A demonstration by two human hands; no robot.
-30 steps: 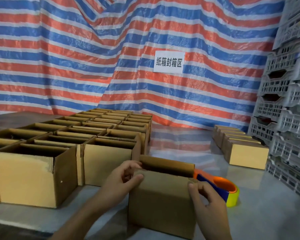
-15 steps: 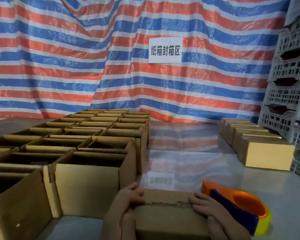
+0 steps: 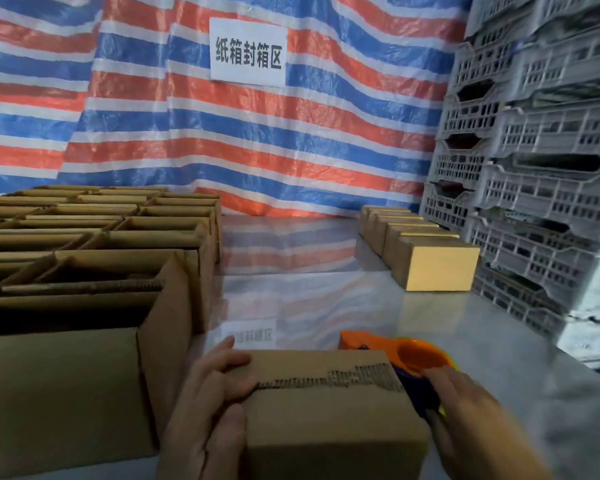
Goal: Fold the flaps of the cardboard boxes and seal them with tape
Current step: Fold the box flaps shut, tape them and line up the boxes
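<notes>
A small cardboard box [image 3: 329,420] stands on the table right in front of me, its top flaps folded shut so that they meet in a ragged seam. My left hand [image 3: 208,407] grips the box's left end, fingers curled over the top flaps and thumb down the front face. My right hand [image 3: 471,420] is off the box, to its right, and blurred. Its outstretched fingers reach onto the orange and blue tape dispenser [image 3: 409,358], which lies just behind the box's right end. No tape shows on the seam.
Several open cardboard boxes [image 3: 94,271] stand in rows on the left. A row of closed boxes [image 3: 430,265] sits at the right, beside stacked grey plastic crates [image 3: 541,168]. The shiny table top [image 3: 309,299] runs between them. A striped tarp [image 3: 291,143] with a white sign hangs behind.
The flaps went from upright to pressed flat. My right hand has left the box's right end and moved onto the tape dispenser. The view has dropped closer to the table.
</notes>
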